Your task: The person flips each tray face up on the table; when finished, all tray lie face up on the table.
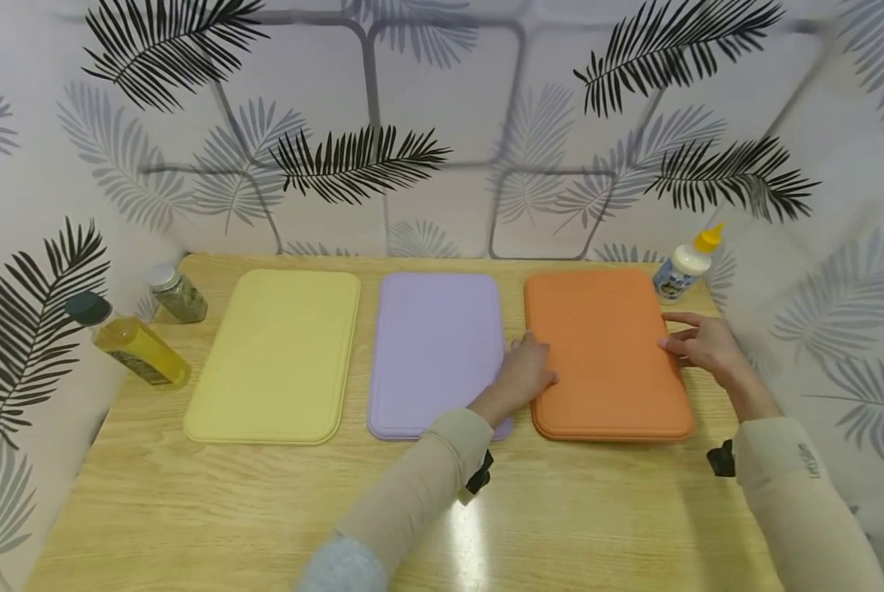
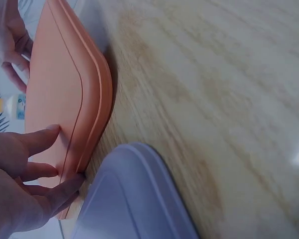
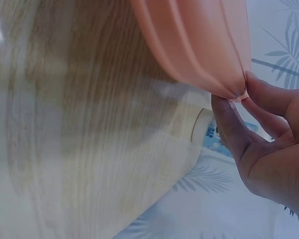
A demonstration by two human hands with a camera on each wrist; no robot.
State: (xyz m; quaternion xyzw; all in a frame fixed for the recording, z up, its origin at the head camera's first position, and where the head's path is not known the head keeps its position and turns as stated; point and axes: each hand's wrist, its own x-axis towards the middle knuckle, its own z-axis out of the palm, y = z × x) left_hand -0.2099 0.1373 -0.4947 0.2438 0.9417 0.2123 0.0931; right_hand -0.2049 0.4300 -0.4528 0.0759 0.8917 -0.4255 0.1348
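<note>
A flat orange rectangular board (image 1: pixel 604 353) with rounded corners and a grooved border lies at the right of the table. My left hand (image 1: pixel 521 374) grips its left edge, thumb on the top face and fingers at the rim in the left wrist view. On the opposite side, my right hand (image 1: pixel 706 344) pinches the right edge between thumb and fingers. In the right wrist view the board's underside shows near that hand, tilted up from the wood. A matching purple board (image 1: pixel 434 353) lies flat just left, partly behind my left wrist.
A yellow board (image 1: pixel 275 353) lies flat at the left. Beyond it stand a green-capped bottle of yellow liquid (image 1: pixel 141 349) and a lidded glass jar (image 1: pixel 178 293). A white glue bottle (image 1: pixel 684 267) with a yellow tip stands behind my right hand, near the patterned wall covering (image 1: pixel 442 107).
</note>
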